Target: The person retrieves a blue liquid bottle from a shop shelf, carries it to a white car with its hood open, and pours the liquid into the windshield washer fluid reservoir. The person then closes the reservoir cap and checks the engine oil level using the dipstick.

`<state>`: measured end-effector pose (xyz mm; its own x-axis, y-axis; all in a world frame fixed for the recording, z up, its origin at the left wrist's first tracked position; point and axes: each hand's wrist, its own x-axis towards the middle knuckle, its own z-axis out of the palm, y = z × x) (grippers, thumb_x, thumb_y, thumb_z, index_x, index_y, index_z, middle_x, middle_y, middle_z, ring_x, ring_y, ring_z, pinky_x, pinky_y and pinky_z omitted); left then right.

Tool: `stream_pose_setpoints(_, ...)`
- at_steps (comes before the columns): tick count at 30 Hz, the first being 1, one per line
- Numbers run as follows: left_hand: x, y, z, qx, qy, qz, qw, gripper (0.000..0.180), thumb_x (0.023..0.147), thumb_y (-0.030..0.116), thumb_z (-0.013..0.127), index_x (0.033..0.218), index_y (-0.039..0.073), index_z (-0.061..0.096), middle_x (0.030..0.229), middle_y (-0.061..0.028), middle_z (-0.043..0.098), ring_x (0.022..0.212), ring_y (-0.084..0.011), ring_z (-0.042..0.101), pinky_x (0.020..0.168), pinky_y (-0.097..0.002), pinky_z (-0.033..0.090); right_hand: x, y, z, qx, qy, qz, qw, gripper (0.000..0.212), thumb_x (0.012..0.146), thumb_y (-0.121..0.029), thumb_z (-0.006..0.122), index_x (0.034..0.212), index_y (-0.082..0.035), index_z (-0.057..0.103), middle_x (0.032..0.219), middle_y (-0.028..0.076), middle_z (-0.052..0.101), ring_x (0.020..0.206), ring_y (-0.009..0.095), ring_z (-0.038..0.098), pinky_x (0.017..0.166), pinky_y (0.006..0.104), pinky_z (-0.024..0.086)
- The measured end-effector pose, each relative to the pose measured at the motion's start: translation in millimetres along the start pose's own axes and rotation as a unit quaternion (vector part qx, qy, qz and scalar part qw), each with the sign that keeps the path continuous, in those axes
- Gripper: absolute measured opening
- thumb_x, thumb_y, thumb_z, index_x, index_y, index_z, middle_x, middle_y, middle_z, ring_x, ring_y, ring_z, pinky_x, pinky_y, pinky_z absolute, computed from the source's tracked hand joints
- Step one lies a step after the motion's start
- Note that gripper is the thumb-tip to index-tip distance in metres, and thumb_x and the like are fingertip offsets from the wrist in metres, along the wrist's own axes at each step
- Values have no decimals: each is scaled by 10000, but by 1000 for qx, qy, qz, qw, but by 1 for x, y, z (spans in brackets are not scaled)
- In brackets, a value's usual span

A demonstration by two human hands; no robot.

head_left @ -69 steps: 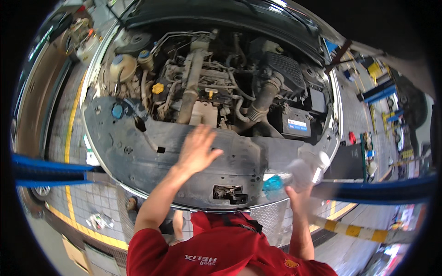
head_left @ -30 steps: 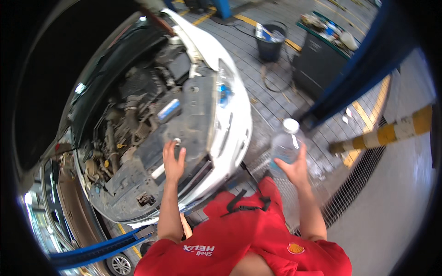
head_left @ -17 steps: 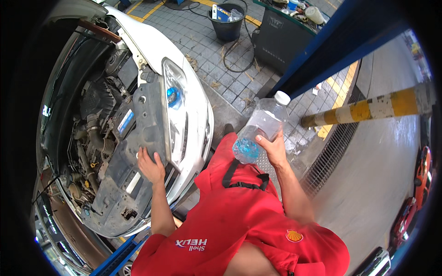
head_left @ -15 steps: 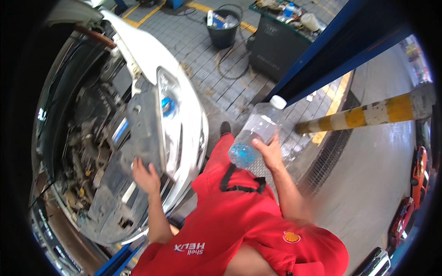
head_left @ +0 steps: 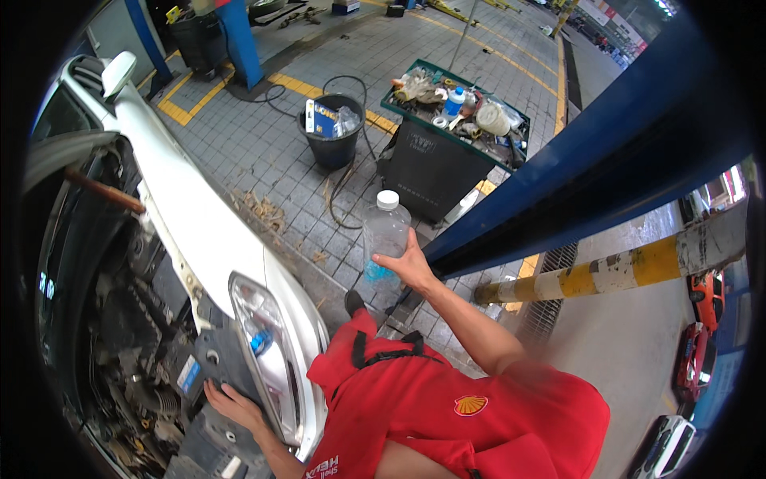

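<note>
My right hand (head_left: 409, 264) is wrapped round a clear plastic bottle (head_left: 388, 229) with a white cap, held upright in front of me. A little blue shows in the bottle's lower part. My left hand (head_left: 234, 405) lies with fingers stretched on the dark plastic panel (head_left: 219, 357) at the front of a white car's (head_left: 209, 209) open engine bay (head_left: 132, 335). Close to that hand is a blue-and-white label (head_left: 188, 374). A small blue, cap-like thing (head_left: 261, 342) shows at the headlight (head_left: 254, 307).
Ahead stand a black bucket (head_left: 331, 150) with boxes and plastic in it, and a dark cart (head_left: 431, 172) with a cluttered top. A blue post (head_left: 574, 172) and a yellow-white striped pole (head_left: 594, 279) cross the right side. A hose (head_left: 333, 209) lies on the floor.
My view has swung up, showing more floor and the whole cart top. The bottle, still in my right hand, is farther forward and more upright. My left hand stays on the panel.
</note>
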<state>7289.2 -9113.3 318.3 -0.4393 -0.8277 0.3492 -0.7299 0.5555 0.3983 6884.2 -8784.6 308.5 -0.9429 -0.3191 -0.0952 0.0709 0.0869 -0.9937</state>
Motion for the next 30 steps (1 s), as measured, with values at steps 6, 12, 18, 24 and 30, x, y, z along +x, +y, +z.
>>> stream_pose_setpoints(6, 88, 38, 58, 68, -71, -70, 993, 594, 1139, 443, 361, 1502, -11, 486, 1563, -218, 453, 1455, -404, 400, 1184, -523, 320, 95, 4, -26, 6, 146, -22, 989, 930, 762, -234, 936, 1460, -19, 359, 1356, 158, 594, 1271, 248, 576, 1103, 382, 450)
stream_pose_setpoints(12, 104, 51, 61, 160, -70, -77, 982, 588, 1130, 465, 370, 1410, -9, 575, 1438, -208, 580, 1348, -395, 519, 1112, -506, 393, 188, 26, -118, -5, 371, -20, 928, 1001, 717, -331, 956, 1447, 13, 363, 1329, 220, 601, 1216, 310, 604, 1053, 408, 480)
stream_pose_setpoints(18, 119, 44, 61, 117, -70, -138, 981, 632, 1125, 490, 358, 1344, -44, 616, 1350, -240, 627, 1245, -431, 559, 1063, -499, 425, 269, 31, -232, -142, 627, 18, 766, 1061, 648, -415, 981, 1443, 28, 436, 1347, 269, 602, 1223, 404, 618, 1068, 463, 482)
stream_pose_setpoints(24, 124, 43, 60, 117, -76, -162, 977, 689, 1122, 527, 317, 1346, -43, 632, 1298, -267, 641, 1217, -458, 555, 1056, -505, 420, 291, 26, -284, -44, 677, -17, 735, 1106, 643, -425, 973, 1492, -7, 401, 1417, 250, 537, 1294, 419, 552, 1114, 499, 440)
stream_pose_setpoints(30, 131, 67, 52, 144, -96, -213, 962, 747, 1112, 574, 278, 1327, -32, 658, 1244, -285, 647, 1177, -471, 576, 1018, -532, 436, 293, 36, -291, -40, 696, -11, 717, 1028, 682, -328, 971, 1470, 20, 410, 1415, 230, 537, 1291, 401, 552, 1118, 488, 445)
